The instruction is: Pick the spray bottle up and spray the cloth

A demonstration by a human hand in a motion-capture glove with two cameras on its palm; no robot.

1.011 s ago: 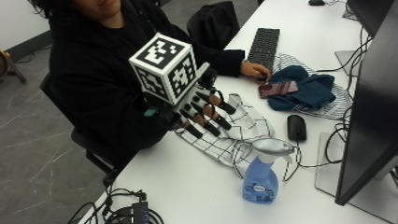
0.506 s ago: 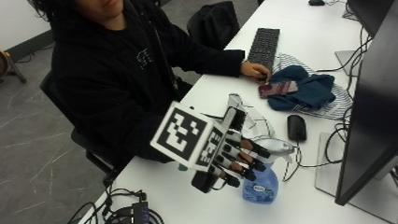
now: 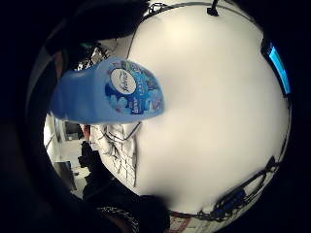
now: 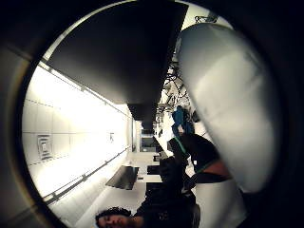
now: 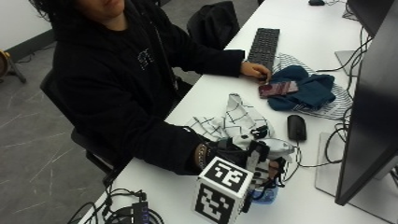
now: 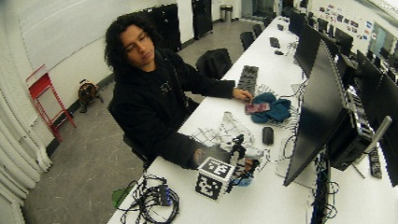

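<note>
Spray bottle (image 3: 104,92), blue, oval label unreadable, gripped by gloved right hand (image 5: 252,156)

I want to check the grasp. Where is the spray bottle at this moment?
In the outside view the spray bottle stands near the table's front edge, behind the gloved right hand, just in front of the checked cloth and beside the black mouse.

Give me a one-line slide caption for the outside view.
Gloved right hand grips the blue spray bottle beside the checked cloth on the white table.
</note>
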